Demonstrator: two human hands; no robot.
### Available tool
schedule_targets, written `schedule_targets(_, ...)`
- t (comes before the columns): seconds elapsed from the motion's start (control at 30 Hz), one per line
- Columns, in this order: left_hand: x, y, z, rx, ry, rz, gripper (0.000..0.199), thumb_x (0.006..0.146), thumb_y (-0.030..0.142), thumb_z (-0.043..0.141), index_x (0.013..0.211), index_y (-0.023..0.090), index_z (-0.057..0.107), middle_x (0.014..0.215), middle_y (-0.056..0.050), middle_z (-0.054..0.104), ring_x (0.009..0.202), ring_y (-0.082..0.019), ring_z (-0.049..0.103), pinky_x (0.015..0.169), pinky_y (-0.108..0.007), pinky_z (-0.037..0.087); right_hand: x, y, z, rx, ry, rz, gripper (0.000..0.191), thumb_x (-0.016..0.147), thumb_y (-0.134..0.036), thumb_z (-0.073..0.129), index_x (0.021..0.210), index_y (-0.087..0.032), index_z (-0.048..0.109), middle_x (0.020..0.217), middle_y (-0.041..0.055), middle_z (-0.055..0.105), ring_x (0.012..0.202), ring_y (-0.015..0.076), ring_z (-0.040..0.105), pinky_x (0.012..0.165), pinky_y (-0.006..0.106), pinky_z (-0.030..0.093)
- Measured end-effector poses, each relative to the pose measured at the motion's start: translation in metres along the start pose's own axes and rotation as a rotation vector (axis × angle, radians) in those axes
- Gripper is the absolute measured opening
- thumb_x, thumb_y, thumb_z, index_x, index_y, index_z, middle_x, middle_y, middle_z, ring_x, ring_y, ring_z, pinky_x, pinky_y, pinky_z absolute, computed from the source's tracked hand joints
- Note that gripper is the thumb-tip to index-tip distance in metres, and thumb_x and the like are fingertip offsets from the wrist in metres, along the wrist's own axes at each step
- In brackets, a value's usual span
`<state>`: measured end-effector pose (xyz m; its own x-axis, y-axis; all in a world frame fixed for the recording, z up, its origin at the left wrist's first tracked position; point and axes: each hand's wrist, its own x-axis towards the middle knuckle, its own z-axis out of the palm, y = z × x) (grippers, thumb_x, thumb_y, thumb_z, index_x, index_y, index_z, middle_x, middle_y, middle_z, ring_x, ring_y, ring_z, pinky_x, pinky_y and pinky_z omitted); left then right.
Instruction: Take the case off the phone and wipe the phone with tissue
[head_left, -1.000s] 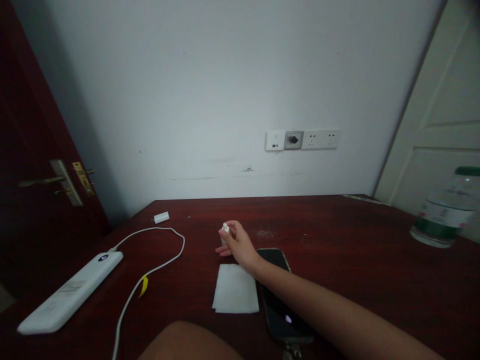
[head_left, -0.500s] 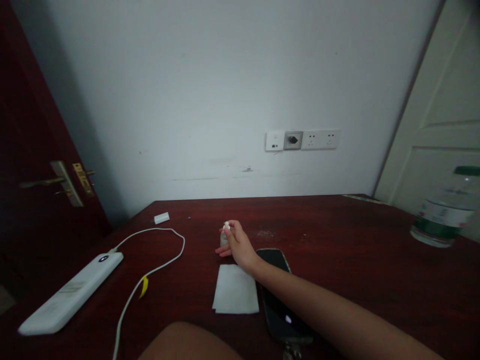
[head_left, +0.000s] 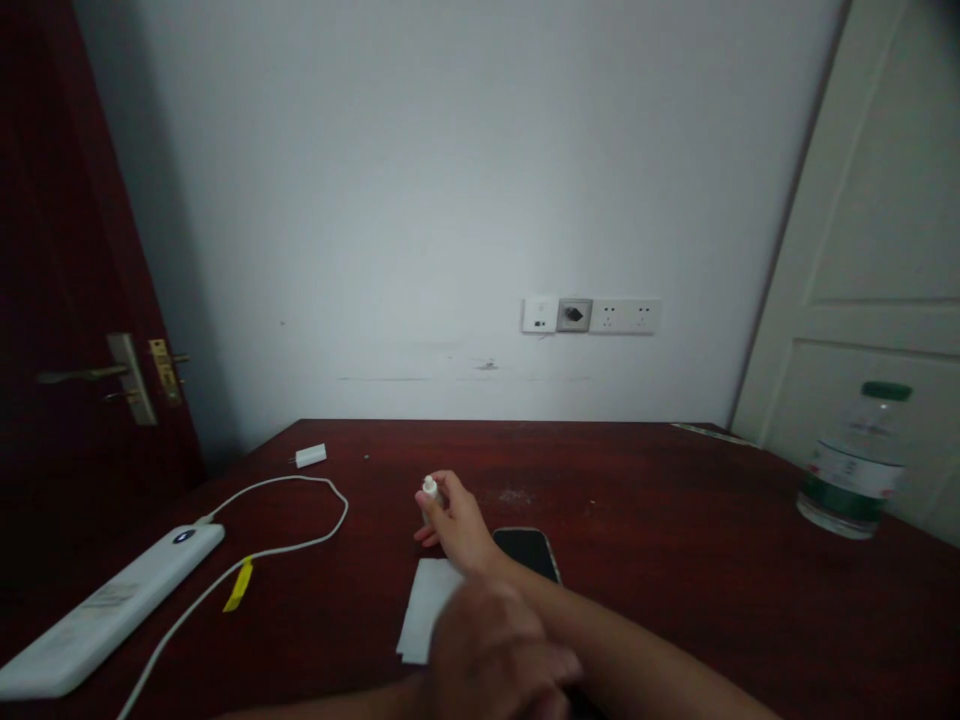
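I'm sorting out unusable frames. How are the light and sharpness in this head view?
Head view: dim and flat, with the dark table and door swallowing detail; the left hand, close to the lens, is smeared by blur, while the right hand on the small bottle is fairly sharp; wide-lens bending shows at the edges; the clear water bottle looks soft.

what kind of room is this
Likely a bedroom or small home room used as a desk spot: a dark wooden table against a plain wall with a socket strip, a power bank, and doors on both sides.
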<state>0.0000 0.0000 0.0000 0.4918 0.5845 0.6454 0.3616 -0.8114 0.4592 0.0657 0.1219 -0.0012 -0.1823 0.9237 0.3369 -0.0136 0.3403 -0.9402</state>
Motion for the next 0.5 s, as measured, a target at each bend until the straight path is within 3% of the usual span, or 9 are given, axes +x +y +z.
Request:
schedule_targets(0.1,0.026,-0.057,-0.035,0.052,0.195,0.001,0.039,0.086,0.044,0.036,0.118,0.026,0.048,0.123,-0.009,0.045,0.116,-0.026,0.039,0.099,-0.048,0.031,-0.002,-0.005,-0.003,-0.060,-0.001,-0.064,0.022,0.089,-0.028,0.053,0.108,-0.015,0.054,0.105,0.0063,0.056,0.086,0.0183,0.058,0.072,0.036,0.049)
schedule_targets(0.13,0.034,-0.074,-0.043,0.086,0.328,-0.011,0.040,0.085,0.042,0.040,0.120,0.024,0.046,0.125,-0.009,0.043,0.118,-0.026,0.037,0.101,-0.046,0.028,-0.002,-0.006,-0.003,-0.077,-0.002,-0.077,0.022,0.089,-0.028,0.053,0.107,-0.015,0.054,0.104,0.0062,0.056,0.086,0.0181,0.058,0.072,0.036,0.049)
schedule_targets(0.17,0.040,-0.088,-0.048,0.086,0.381,-0.032,0.044,0.083,0.041,0.044,0.123,0.022,0.043,0.128,-0.009,0.041,0.121,-0.025,0.035,0.102,-0.044,0.027,-0.003,-0.007,-0.003,-0.091,-0.004,-0.086,0.022,0.089,-0.028,0.053,0.107,-0.015,0.054,0.103,0.0061,0.057,0.084,0.0177,0.058,0.071,0.036,0.049)
schedule_targets(0.23,0.050,-0.110,-0.052,-0.029,0.343,-0.141,0.051,0.082,0.043,0.046,0.127,0.022,0.037,0.132,-0.008,0.037,0.123,-0.023,0.032,0.102,-0.040,0.028,-0.003,-0.007,-0.003,-0.112,-0.008,-0.091,0.023,0.090,-0.029,0.052,0.108,-0.014,0.054,0.101,0.0060,0.057,0.081,0.0168,0.059,0.068,0.034,0.050)
schedule_targets(0.33,0.057,-0.125,-0.046,-0.320,0.338,-0.398,0.045,0.084,0.047,0.039,0.120,0.020,0.044,0.127,-0.007,0.044,0.119,-0.020,0.038,0.100,-0.035,0.029,-0.002,-0.006,-0.003,-0.132,-0.006,-0.089,0.025,0.091,-0.030,0.051,0.110,-0.015,0.053,0.103,0.0065,0.057,0.082,0.0170,0.059,0.068,0.034,0.050)
schedule_targets(0.5,0.060,-0.126,-0.039,-0.421,0.301,-0.466,0.042,0.083,0.047,0.037,0.106,0.016,0.055,0.111,-0.007,0.055,0.107,-0.020,0.048,0.092,-0.031,0.036,-0.002,-0.003,-0.005,-0.143,-0.001,-0.073,0.024,0.091,-0.029,0.051,0.110,-0.015,0.053,0.105,0.0068,0.056,0.084,0.0176,0.059,0.070,0.035,0.050)
